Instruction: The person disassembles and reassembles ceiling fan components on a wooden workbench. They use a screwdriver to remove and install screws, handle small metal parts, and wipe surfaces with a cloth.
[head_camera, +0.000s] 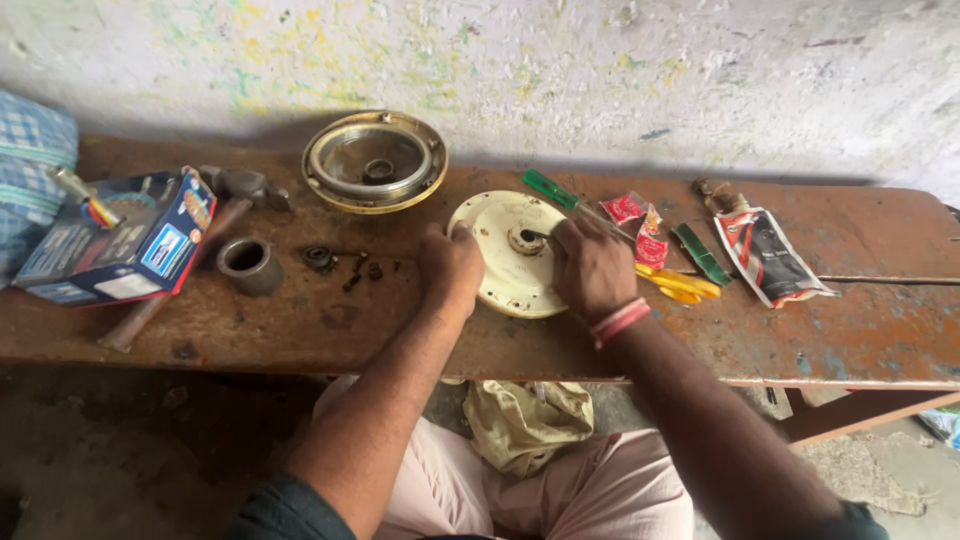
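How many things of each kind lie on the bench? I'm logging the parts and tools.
Round fan covers: 2
Screwdrivers: 2
Hammer: 1
Metal ring: 1
Box: 1
Pouches: 2
Total: 9

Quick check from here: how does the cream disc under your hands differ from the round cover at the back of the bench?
The cream disc is pale and flat-faced; the round cover is brass-rimmed with a dark, dished inside. The disc has the left hand and right hand on it; the cover sits untouched by the wall. Both are round with a central hub and lie on the wooden bench.
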